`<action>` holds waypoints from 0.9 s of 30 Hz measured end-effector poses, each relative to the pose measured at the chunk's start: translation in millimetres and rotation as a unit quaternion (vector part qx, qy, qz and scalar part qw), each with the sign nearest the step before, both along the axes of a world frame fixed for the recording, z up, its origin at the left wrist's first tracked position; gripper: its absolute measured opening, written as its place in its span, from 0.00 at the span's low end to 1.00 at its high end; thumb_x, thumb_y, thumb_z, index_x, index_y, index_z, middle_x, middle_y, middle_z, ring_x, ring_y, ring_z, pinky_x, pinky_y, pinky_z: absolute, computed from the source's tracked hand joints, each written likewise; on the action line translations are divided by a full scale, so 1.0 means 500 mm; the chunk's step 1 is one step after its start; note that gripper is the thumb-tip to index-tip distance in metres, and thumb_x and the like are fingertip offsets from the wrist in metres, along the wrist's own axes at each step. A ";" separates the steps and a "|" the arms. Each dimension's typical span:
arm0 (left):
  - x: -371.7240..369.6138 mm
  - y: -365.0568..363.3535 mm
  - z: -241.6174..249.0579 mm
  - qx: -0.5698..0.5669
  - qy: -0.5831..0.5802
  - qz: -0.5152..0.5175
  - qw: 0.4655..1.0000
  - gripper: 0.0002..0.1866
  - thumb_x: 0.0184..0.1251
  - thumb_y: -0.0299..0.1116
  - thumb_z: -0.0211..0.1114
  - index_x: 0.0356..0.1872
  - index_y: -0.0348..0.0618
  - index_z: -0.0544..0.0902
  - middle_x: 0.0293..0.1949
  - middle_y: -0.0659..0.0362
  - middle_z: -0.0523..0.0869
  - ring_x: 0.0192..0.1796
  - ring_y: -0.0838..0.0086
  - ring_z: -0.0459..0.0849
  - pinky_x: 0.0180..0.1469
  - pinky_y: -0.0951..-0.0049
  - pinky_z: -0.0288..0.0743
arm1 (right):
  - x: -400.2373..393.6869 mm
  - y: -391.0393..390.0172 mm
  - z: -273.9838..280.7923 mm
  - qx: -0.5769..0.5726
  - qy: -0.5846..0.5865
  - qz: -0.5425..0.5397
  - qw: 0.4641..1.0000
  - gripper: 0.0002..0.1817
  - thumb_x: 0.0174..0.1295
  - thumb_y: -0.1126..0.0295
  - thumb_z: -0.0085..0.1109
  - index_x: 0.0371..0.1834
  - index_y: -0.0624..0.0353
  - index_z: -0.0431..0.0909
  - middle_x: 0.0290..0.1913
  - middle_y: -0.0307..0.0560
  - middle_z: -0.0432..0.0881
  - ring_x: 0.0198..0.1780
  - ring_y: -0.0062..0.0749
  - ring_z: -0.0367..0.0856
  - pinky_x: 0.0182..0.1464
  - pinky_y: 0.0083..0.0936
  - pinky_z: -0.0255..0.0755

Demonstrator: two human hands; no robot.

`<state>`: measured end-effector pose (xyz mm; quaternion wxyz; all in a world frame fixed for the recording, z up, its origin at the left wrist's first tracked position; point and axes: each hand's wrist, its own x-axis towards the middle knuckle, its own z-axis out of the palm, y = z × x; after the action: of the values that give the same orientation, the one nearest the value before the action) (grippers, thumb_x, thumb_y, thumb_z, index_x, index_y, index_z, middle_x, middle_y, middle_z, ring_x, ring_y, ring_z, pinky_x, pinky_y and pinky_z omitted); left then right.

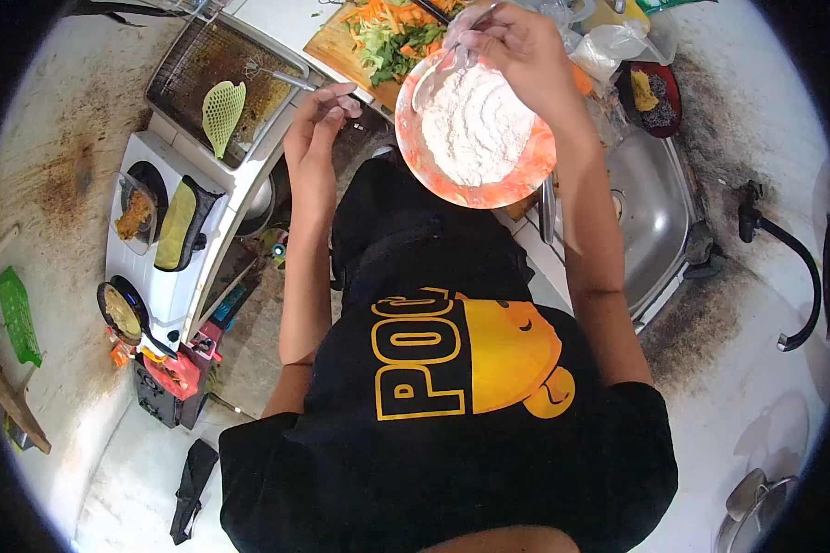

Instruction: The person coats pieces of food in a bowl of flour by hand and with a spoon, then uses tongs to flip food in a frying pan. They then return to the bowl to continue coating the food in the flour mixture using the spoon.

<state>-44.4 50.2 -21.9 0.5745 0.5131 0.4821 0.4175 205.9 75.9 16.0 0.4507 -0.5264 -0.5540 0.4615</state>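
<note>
An orange-and-white bowl (413, 164) full of white powder that looks like flour (480, 129) sits at the counter's edge in front of me. Above it, my right hand (507, 46) pinches a spoon (428, 90) whose bowl dips into the powder at the left side. White dust coats its fingertips. My left hand (321, 129) is raised to the left of the bowl, fingers loosely bent and apart, holding nothing, with powder on the tips. Behind the bowl, chopped vegetables (398, 41) in green and orange lie on a wooden cutting board (337, 51).
On the right is a metal sink (650, 198) with a black faucet (788, 249). A stained tray (180, 78) with a light-green slotted spatula (222, 115) lies left, beside a white stove (129, 244). Plastic bags (609, 51) and a dark red plate (664, 115) stand back right.
</note>
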 end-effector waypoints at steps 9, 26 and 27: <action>0.004 0.002 -0.004 -0.003 -0.023 -0.004 1.000 0.18 0.70 0.36 0.48 0.52 0.36 0.78 0.41 0.59 0.82 0.50 0.73 0.79 0.58 0.71 0.66 | 0.000 -0.018 0.025 0.054 0.027 -0.117 0.991 0.08 0.61 0.88 0.55 0.42 0.69 0.76 0.34 0.43 0.82 0.35 0.25 0.82 0.37 0.20 0.75; 0.098 -0.041 0.061 0.376 0.334 -0.138 0.853 0.20 0.64 0.41 0.58 0.58 0.66 0.82 0.72 0.40 0.55 0.73 0.43 0.48 0.71 0.46 0.42 | -0.005 -0.145 0.059 0.172 0.042 -0.306 0.935 0.12 0.61 0.80 0.63 0.47 0.65 0.77 0.40 0.42 0.84 0.38 0.19 0.81 0.42 0.15 0.73; 0.098 -0.044 0.062 0.383 0.338 -0.146 0.847 0.20 0.64 0.42 0.58 0.57 0.67 0.83 0.73 0.40 0.55 0.74 0.43 0.47 0.72 0.47 0.42 | -0.005 -0.151 0.065 0.204 0.037 -0.304 0.930 0.12 0.61 0.81 0.63 0.47 0.65 0.76 0.40 0.43 0.84 0.38 0.19 0.81 0.43 0.16 0.73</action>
<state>4.7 28.2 9.3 0.1881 0.8664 0.3676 0.2809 203.5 0.2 48.3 0.6873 -0.5485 -0.4328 0.1986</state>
